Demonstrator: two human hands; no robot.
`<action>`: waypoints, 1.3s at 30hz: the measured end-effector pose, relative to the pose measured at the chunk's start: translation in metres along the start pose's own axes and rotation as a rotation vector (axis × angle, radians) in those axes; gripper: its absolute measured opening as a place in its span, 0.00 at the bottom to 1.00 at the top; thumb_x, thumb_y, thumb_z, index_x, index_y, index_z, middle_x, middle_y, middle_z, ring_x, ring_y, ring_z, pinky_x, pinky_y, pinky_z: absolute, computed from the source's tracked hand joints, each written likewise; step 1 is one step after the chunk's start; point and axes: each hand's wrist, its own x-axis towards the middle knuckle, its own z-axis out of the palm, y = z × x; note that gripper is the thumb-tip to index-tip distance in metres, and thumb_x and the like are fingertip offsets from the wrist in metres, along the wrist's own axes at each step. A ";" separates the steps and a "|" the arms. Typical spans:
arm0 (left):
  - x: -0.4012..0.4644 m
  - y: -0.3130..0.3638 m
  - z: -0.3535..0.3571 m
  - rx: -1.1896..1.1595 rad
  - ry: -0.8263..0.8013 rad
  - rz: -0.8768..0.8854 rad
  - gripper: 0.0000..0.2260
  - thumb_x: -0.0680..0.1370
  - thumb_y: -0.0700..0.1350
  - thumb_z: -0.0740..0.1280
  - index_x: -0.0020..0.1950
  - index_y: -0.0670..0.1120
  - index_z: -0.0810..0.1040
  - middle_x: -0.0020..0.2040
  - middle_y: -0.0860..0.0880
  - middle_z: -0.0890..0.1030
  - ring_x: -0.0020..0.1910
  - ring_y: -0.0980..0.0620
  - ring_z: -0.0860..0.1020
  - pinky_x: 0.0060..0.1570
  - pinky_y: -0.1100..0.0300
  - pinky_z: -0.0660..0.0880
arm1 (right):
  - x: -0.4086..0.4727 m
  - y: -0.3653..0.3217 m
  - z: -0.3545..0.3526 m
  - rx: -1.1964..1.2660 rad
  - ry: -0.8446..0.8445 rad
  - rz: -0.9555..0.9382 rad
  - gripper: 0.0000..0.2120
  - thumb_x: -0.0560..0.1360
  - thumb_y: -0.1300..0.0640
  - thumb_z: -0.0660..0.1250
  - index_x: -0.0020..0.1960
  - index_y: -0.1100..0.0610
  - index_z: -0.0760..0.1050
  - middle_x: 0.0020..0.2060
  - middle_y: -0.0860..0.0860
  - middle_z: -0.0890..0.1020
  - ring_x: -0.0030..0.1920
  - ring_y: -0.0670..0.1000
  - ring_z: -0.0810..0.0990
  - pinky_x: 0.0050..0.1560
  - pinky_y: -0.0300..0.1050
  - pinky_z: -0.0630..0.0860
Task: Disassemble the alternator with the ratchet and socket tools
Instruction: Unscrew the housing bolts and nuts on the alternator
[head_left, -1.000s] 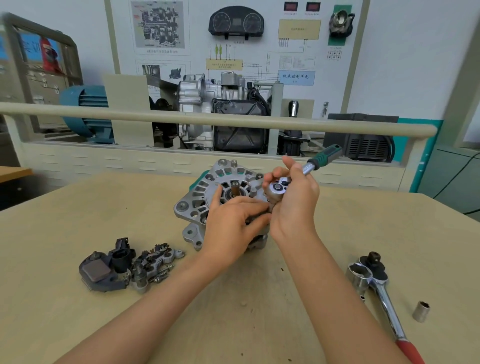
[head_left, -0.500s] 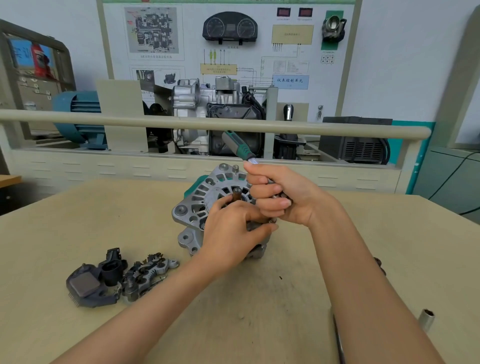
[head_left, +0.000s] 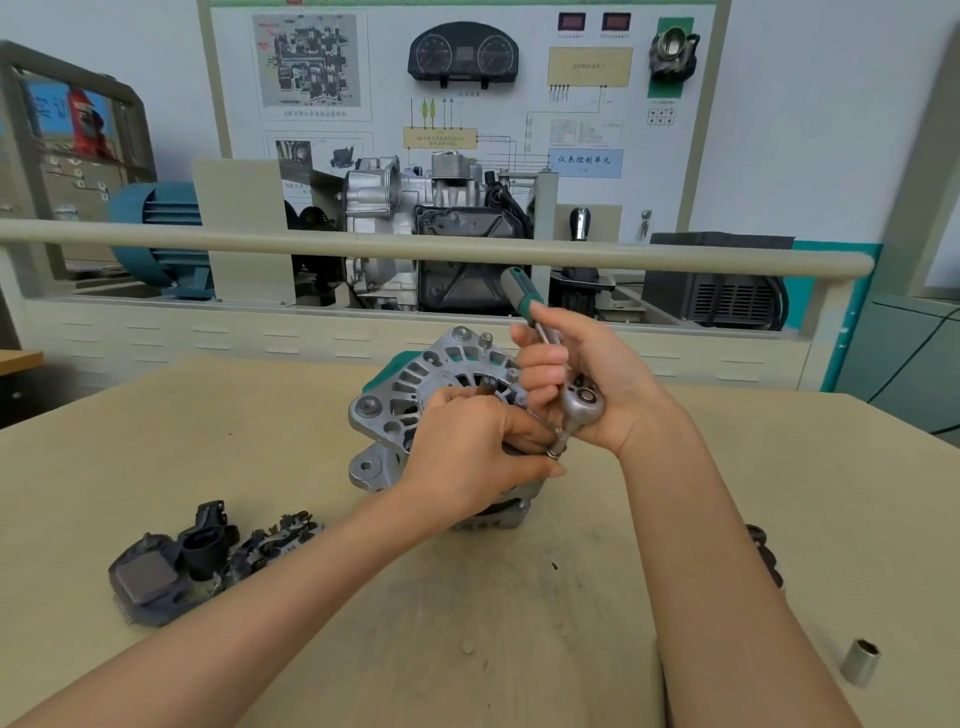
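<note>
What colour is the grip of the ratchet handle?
The ratchet handle is green with black, best seen in the head view.

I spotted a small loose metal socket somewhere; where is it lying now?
The loose socket lies on the table at the lower right of the head view, right of the person's right forearm and well clear of the alternator.

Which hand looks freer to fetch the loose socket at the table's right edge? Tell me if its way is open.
Probably neither yet. The right hand is nearer the loose socket over bare table, but it holds the ratchet; the left hand is busy at the alternator.
</note>
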 end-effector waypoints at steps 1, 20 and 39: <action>0.000 0.000 0.001 -0.002 0.014 0.001 0.07 0.67 0.52 0.75 0.44 0.54 0.85 0.40 0.58 0.84 0.45 0.60 0.79 0.65 0.50 0.61 | 0.000 -0.001 0.001 0.049 0.017 -0.010 0.15 0.78 0.51 0.60 0.37 0.57 0.72 0.17 0.44 0.65 0.17 0.42 0.65 0.17 0.31 0.64; -0.010 -0.004 0.001 -0.017 0.129 -0.059 0.05 0.71 0.52 0.71 0.41 0.52 0.83 0.32 0.65 0.78 0.38 0.68 0.73 0.62 0.48 0.65 | 0.011 0.005 0.025 0.300 0.253 -0.243 0.19 0.81 0.46 0.54 0.35 0.55 0.64 0.15 0.45 0.60 0.14 0.44 0.58 0.17 0.30 0.59; 0.014 -0.011 -0.026 0.234 -0.131 0.395 0.06 0.74 0.50 0.70 0.45 0.50 0.84 0.46 0.53 0.83 0.54 0.51 0.74 0.59 0.55 0.64 | 0.011 0.000 0.010 0.122 -0.123 0.004 0.21 0.80 0.46 0.54 0.51 0.63 0.75 0.15 0.44 0.61 0.13 0.42 0.61 0.16 0.31 0.63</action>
